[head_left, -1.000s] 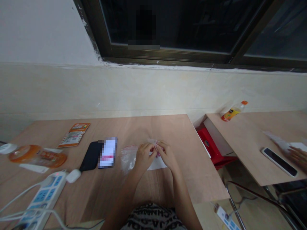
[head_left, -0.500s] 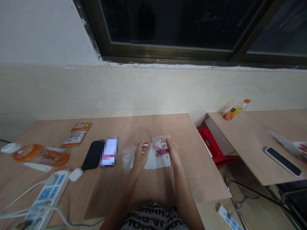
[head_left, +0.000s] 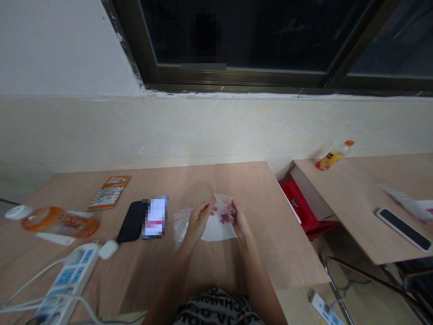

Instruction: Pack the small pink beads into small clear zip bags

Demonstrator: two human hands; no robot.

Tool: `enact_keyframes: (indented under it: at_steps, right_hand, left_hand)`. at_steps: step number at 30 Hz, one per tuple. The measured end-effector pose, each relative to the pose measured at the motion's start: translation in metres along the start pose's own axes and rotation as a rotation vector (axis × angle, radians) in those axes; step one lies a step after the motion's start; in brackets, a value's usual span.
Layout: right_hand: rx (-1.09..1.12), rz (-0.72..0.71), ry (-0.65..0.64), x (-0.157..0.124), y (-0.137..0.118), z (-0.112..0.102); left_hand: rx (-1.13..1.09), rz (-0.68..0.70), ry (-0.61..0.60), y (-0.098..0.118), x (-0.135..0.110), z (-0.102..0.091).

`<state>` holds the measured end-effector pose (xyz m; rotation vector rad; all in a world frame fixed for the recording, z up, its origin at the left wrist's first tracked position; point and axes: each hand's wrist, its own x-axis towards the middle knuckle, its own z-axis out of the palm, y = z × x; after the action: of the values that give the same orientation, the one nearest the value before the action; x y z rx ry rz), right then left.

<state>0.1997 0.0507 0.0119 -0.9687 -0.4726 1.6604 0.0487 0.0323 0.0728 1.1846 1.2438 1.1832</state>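
Observation:
A small clear plastic bag (head_left: 223, 201) with pink beads (head_left: 224, 218) at its lower part is between my hands, over a white sheet of paper (head_left: 215, 231) on the table. My right hand (head_left: 239, 221) is closed on the bag's right side, fingers bent around its edge. At the bag's left edge, my left hand (head_left: 200, 219) has its thumb and fingertips drawn together on the plastic. Whether the lower beads lie inside the bag or on the paper beneath is too blurred to tell. Another clear plastic bag (head_left: 181, 221) lies left of my left hand, partly under the wrist.
Left on the table (head_left: 189, 178) are a lit phone (head_left: 154, 216), a black phone-like item (head_left: 130, 221), an orange packet (head_left: 110, 193), a drink bottle (head_left: 61, 222) and a power strip (head_left: 69, 282) with cables. Another table at right holds a bottle (head_left: 333, 156) and a phone (head_left: 403, 229).
My right hand has moved slightly left and down, and its fingers have curled in. The bag has tilted from lying across to a slant. My left fingertips have come to its edge.

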Motion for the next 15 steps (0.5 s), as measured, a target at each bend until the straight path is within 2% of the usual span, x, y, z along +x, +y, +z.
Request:
enact_keyframes:
  at_steps: [6, 15]
  right_hand:
    - [0.144, 0.078, 0.009, 0.000, 0.008, 0.007]
    - [0.234, 0.090, -0.030, 0.003, 0.014, 0.007]
  left_hand:
    - [-0.005, 0.063, 0.029, 0.007, -0.002, -0.003]
    - [0.361, 0.313, -0.069, 0.019, -0.012, -0.002]
